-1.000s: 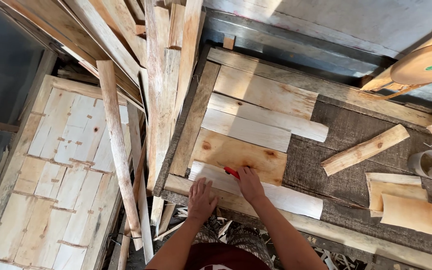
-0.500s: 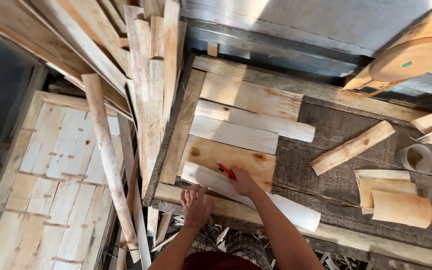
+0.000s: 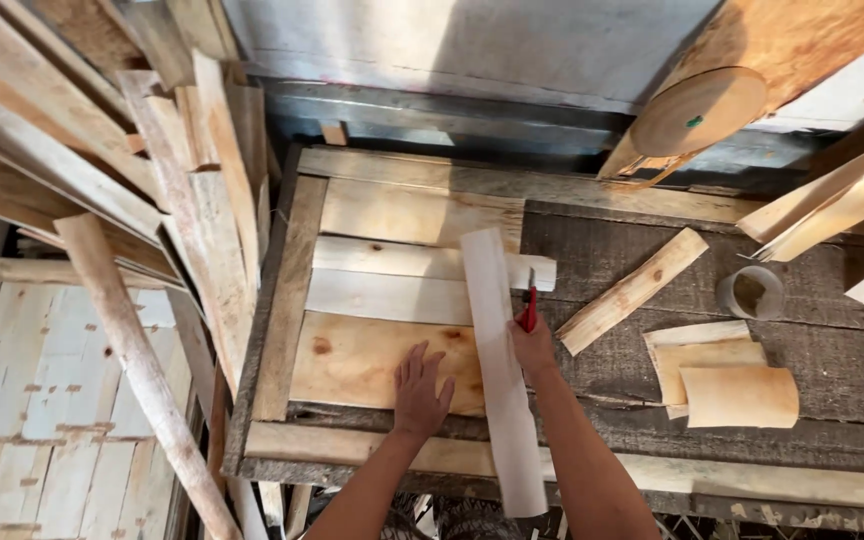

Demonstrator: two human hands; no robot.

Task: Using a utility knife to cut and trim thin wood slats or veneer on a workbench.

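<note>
Left hand: left hand [image 3: 422, 385] is laid palm down on the broad pale-brown wooden board [image 3: 372, 362], fingers spread flat and closed on nothing; the board appears to be pressed still by it.
Right hand: right hand [image 3: 534, 345] is curled round a small red-handled tool [image 3: 529, 312], and its thumb side rests against the long narrow pale wooden strip [image 3: 501, 370]; whether the strip itself is pinched cannot be told.
Strip: it is laid lengthwise across the boards, crossing them at a right angle, its near end overhanging the tabletop's [image 3: 602, 260] front edge; it seems to be set there as a crosspiece or straight edge.
Boards: three pale flat planks [image 3: 402, 270] are set side by side within a grey wooden frame [image 3: 287, 290], edges touching.
Arm pose: both forearms are reached forward from below, the left nearly straight, the right bent slightly inward.
Nearby: a short split log piece [image 3: 632, 290], curled sheets of bark veneer [image 3: 722, 375] and a roll of tape [image 3: 750, 292] are lying to the right, well apart from the hands.
</note>
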